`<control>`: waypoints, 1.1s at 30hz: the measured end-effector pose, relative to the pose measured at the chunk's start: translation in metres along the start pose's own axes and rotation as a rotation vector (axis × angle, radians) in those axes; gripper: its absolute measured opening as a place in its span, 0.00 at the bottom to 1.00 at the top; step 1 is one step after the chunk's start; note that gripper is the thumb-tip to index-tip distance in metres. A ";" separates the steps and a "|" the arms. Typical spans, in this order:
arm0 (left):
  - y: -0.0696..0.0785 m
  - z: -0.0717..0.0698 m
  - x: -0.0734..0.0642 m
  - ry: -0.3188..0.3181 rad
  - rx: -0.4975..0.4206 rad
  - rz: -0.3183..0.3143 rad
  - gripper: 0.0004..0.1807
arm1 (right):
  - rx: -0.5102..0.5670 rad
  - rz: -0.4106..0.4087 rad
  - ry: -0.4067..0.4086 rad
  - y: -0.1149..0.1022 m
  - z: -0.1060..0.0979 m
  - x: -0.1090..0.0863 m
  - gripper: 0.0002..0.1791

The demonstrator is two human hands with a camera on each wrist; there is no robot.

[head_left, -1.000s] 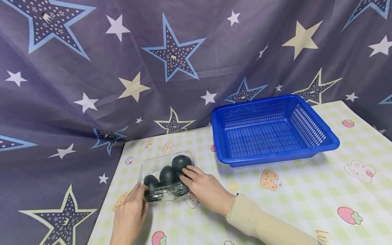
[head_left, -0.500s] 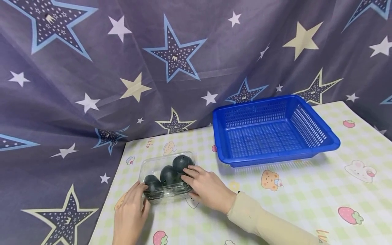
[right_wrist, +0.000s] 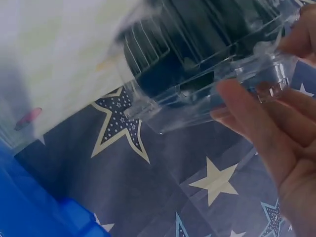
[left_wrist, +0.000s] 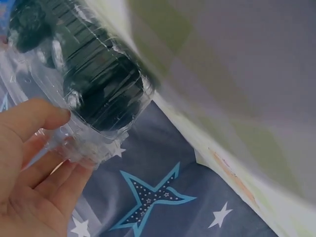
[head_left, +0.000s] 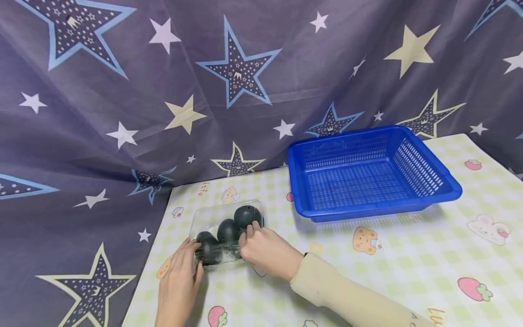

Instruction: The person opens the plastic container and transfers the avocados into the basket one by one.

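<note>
A clear plastic clamshell box (head_left: 206, 219) sits on the tablecloth, left of centre in the head view. Dark green, egg-shaped fruits like avocados (head_left: 247, 216) lie inside it. My left hand (head_left: 178, 279) holds the box's near left corner; in the left wrist view, the thumb and fingers of that hand (left_wrist: 37, 168) grip the plastic rim of the box (left_wrist: 101, 145). At the front right, my right hand (head_left: 269, 252) has its fingers bent over the box edge. The right wrist view has this hand (right_wrist: 276, 133) pinching the rim of the box (right_wrist: 182, 116).
A blue perforated plastic basket (head_left: 376, 211) stands behind and right of the box, with nothing in it. The checked tablecloth (head_left: 412, 259) covers the table, whose left edge runs beside my left hand. A star-patterned curtain (head_left: 155, 113) hangs behind.
My right hand has shifted from lying over the fruits' right side to the front edge, its fingers now more curled. The left hand stays at the left corner. The view shifts slightly.
</note>
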State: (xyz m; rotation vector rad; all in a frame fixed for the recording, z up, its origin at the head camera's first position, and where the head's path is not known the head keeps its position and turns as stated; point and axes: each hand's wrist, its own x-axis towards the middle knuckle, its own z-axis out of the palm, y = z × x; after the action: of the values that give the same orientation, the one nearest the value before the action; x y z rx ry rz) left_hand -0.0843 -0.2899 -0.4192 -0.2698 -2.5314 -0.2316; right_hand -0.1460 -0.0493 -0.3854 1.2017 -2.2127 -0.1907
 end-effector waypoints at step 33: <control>-0.008 -0.022 0.019 0.062 -0.129 -0.035 0.27 | 0.320 0.163 0.036 0.027 -0.022 -0.006 0.12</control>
State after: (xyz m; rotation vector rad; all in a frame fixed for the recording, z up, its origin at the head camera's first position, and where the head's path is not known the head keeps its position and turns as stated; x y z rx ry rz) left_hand -0.0902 -0.3000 -0.3910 -0.2644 -2.4646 -0.4118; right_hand -0.1501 -0.0253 -0.3601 1.1672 -2.3560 0.2584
